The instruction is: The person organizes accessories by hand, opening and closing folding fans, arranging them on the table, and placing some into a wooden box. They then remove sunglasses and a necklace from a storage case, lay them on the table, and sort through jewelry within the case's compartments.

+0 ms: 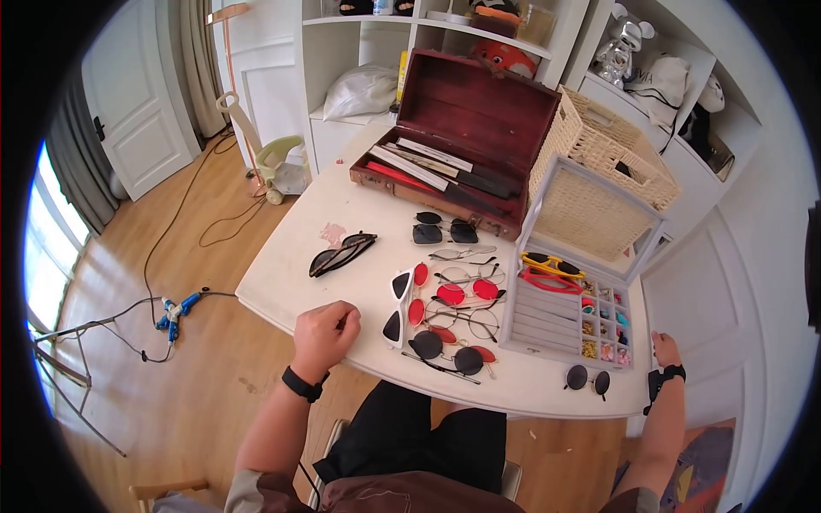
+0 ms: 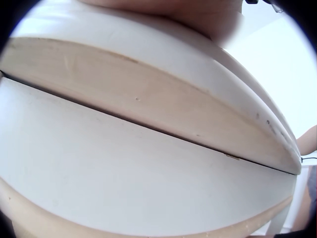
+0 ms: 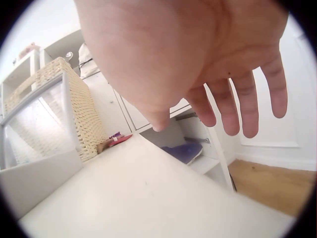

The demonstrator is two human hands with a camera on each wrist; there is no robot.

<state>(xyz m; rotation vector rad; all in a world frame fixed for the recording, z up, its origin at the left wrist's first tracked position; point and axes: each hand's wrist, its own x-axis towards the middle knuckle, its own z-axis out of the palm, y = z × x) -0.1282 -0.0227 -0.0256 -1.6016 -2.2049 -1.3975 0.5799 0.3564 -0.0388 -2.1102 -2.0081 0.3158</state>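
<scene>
My left hand (image 1: 327, 335) rests as a fist at the table's front left edge, holding nothing. Nearest to it are white cat-eye sunglasses (image 1: 392, 327) and folded black sunglasses (image 1: 342, 255). Past the table's right edge is my right hand (image 1: 666, 350), its fingers spread and fairly straight in the right wrist view (image 3: 218, 64), with nothing in them. Small round dark sunglasses (image 1: 577, 377) lie to its left. Several pairs of glasses, some with red lenses (image 1: 451, 294), lie in a column mid-table. A grey jewelry case (image 1: 540, 321) stands open, holding yellow sunglasses (image 1: 556, 263), red glasses (image 1: 552, 281) and small trinkets.
An open dark red chest (image 1: 479, 98) with long boxes and dark cases inside stands at the back of the white table (image 1: 282, 265). Behind the jewelry case is a woven basket (image 1: 590, 128). White shelves line the wall; cables and a power strip (image 1: 174, 316) lie on the floor.
</scene>
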